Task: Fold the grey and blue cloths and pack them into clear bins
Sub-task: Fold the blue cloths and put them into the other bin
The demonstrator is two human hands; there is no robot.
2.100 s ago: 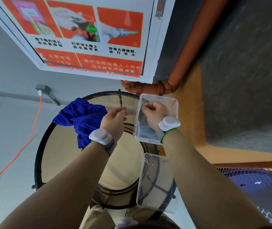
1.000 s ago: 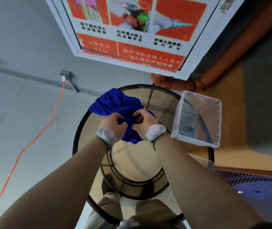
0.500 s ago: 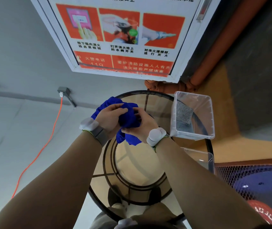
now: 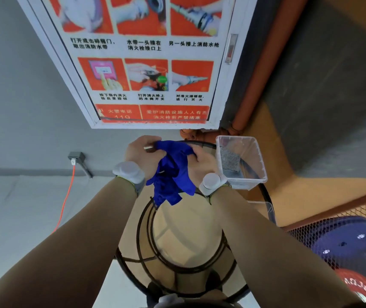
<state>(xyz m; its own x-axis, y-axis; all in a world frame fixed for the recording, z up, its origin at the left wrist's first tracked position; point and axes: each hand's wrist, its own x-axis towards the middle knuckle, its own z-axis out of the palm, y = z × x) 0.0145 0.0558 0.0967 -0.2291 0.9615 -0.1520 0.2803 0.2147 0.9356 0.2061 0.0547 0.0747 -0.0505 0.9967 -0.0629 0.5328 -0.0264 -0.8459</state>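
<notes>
We grip the bunched blue cloth (image 4: 173, 174) with our left hand (image 4: 143, 155) and right hand (image 4: 204, 162), above the counter (image 4: 264, 192).

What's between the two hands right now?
In the head view, the bunched blue cloth fills the gap between the left hand and right hand; both grip it, its lower end hanging above the glass table.

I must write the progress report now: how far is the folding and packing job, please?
Done: the grey cloth lies in a clear bin. In hand: left hand and right hand hold the blue cloth, bunched, above the table. Left: fold it, pack it in the second bin.
</notes>
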